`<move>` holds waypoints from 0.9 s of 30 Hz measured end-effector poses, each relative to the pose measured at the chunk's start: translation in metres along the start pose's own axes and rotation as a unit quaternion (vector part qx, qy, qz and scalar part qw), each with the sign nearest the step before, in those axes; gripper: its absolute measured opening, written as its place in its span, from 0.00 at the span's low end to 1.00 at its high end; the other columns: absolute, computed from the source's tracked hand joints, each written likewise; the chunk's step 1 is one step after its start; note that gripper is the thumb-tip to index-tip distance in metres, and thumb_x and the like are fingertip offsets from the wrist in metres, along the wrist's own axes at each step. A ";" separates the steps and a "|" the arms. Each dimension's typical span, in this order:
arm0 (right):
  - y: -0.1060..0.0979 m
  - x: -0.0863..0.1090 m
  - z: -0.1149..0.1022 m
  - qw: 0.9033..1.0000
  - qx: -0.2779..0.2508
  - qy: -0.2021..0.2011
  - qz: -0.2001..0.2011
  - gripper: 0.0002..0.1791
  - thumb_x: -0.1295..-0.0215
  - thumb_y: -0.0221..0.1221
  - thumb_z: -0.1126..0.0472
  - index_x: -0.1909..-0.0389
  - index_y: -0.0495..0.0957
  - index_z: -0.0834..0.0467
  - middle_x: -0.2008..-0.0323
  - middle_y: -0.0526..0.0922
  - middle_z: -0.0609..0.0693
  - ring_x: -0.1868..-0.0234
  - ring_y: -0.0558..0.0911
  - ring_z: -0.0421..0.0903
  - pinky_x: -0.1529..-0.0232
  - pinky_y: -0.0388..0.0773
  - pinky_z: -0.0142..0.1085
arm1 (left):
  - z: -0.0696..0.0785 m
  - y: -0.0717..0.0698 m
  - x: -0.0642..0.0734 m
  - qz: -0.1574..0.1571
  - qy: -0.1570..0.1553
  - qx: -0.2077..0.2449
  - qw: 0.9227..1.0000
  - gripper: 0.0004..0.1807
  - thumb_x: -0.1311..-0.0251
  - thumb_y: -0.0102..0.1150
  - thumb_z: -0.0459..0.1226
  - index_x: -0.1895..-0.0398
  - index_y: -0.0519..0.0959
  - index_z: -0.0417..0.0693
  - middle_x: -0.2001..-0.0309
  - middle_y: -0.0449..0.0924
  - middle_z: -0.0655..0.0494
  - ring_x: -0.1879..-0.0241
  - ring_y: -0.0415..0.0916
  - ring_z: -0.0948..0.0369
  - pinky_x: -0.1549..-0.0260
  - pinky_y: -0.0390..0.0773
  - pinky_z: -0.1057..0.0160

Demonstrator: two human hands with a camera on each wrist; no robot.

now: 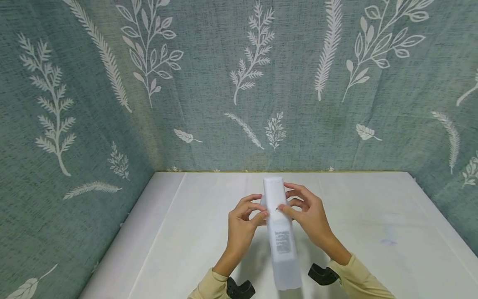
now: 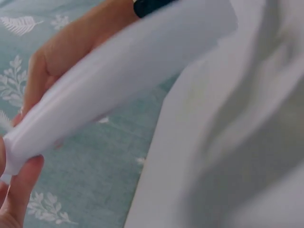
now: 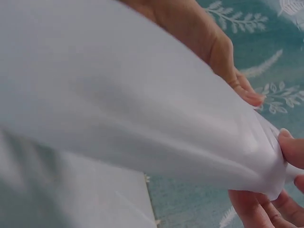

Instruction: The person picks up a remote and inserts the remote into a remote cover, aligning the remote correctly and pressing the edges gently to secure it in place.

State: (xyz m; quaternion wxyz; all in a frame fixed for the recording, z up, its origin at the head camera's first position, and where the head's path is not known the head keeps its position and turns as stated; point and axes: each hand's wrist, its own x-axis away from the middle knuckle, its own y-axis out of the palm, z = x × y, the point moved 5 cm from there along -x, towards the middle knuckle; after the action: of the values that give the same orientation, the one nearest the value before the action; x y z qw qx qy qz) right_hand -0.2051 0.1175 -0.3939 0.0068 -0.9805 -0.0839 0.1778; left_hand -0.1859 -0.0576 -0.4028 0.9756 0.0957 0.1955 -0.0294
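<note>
A long white packet [image 1: 281, 265] hangs lengthwise between the two hands over the table. Its wrapper is smooth plastic, with a block of small print [image 1: 282, 241] in the middle and a translucent lower end. My left hand [image 1: 240, 226] pinches its left edge near the top, thumb in front. On the other side, my right hand [image 1: 311, 214] grips the right edge, its thumb pressing the front face beside a small dark mark. In the right wrist view the packet [image 3: 142, 109] looks loose and creased towards the fingertips [image 3: 292, 149]. What lies inside is hidden.
Below the hands is a white table [image 1: 186, 249]. Green-grey cloth [image 1: 209, 83] with white leaf prints surrounds it at the back and sides. A black band [image 1: 323, 275] sits at the right wrist, another [image 1: 240, 288] at the left.
</note>
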 end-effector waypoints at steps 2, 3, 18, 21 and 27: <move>-0.001 0.000 -0.001 1.000 -0.003 -0.004 -0.002 0.29 0.44 0.65 0.69 0.40 0.71 0.60 0.56 0.76 0.62 0.66 0.81 0.49 0.74 0.81 0.41 | 0.000 0.001 0.001 0.002 -0.011 0.006 1.000 0.05 0.48 0.65 0.25 0.68 0.80 0.29 0.45 0.70 0.39 0.50 0.76 0.46 0.69 0.84 0.53; -0.002 0.000 -0.002 1.000 -0.002 -0.006 -0.003 0.29 0.44 0.65 0.70 0.40 0.71 0.60 0.56 0.76 0.62 0.66 0.81 0.49 0.74 0.81 0.40 | 0.000 0.002 0.001 0.004 -0.014 0.008 1.000 0.06 0.48 0.65 0.25 0.69 0.80 0.29 0.45 0.70 0.40 0.50 0.76 0.46 0.69 0.84 0.53; -0.001 0.002 0.000 1.000 0.021 -0.016 -0.011 0.29 0.47 0.66 0.71 0.42 0.72 0.61 0.58 0.77 0.61 0.66 0.81 0.49 0.70 0.82 0.39 | 0.010 0.008 -0.004 0.029 -0.037 -0.048 0.998 0.08 0.52 0.68 0.24 0.66 0.83 0.34 0.47 0.74 0.43 0.52 0.77 0.49 0.71 0.84 0.57; 0.000 0.002 0.003 0.999 0.027 -0.018 -0.003 0.27 0.46 0.67 0.70 0.44 0.73 0.62 0.57 0.77 0.60 0.63 0.81 0.48 0.68 0.82 0.38 | 0.012 0.008 -0.005 0.026 -0.036 -0.073 0.996 0.16 0.55 0.70 0.25 0.59 0.82 0.37 0.47 0.74 0.46 0.53 0.76 0.50 0.69 0.84 0.61; -0.003 0.006 0.008 0.999 -0.007 -0.039 -0.029 0.17 0.39 0.60 0.71 0.48 0.76 0.67 0.49 0.77 0.62 0.55 0.81 0.46 0.64 0.84 0.41 | 0.008 0.001 -0.006 0.041 -0.033 -0.061 0.997 0.19 0.55 0.71 0.27 0.56 0.81 0.41 0.47 0.76 0.51 0.52 0.75 0.52 0.63 0.83 0.61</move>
State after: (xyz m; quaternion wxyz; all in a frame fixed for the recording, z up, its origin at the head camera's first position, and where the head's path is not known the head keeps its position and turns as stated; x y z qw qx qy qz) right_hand -0.2028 0.1216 -0.4037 0.0014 -0.9700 -0.1133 0.2151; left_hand -0.1884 -0.0584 -0.3933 0.9859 0.0432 0.1607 0.0197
